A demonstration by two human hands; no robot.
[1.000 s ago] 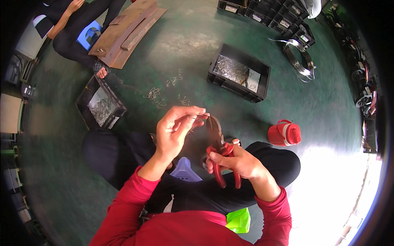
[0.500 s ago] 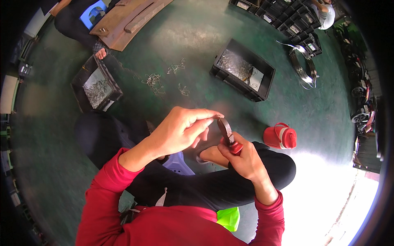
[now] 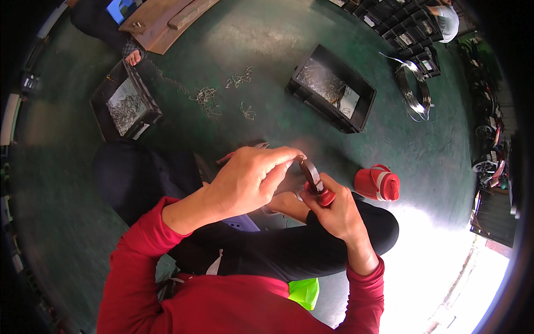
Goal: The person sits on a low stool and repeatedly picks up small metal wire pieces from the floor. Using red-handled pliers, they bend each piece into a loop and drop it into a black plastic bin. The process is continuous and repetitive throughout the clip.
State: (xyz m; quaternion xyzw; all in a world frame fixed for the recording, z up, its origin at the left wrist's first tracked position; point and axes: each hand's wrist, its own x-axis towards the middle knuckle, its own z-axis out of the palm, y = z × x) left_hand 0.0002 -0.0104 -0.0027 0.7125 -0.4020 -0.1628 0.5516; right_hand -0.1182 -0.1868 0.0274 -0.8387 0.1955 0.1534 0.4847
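1. We have the red-handled pliers (image 3: pixel 312 179) before us, slightly right.
2. Our right hand (image 3: pixel 340 217) wraps its fingers closed around their handles.
3. Our left hand (image 3: pixel 245 181) brings thumb and forefinger nearly together beside the pliers' tip; we cannot tell whether they grip anything.
4. Farther off, bent wires (image 3: pixel 206 101) lie between our left crate (image 3: pixel 146 93) and right crate (image 3: pixel 317 107).

Here you're peering down from the left lens on your head, a wide fisheye with your red top (image 3: pixel 233 303) close below, your left grip (image 3: pixel 247 179) and right grip (image 3: pixel 337 214) near mid-view, and the green floor (image 3: pixel 256 39) stretching ahead toward the dark curved rim.
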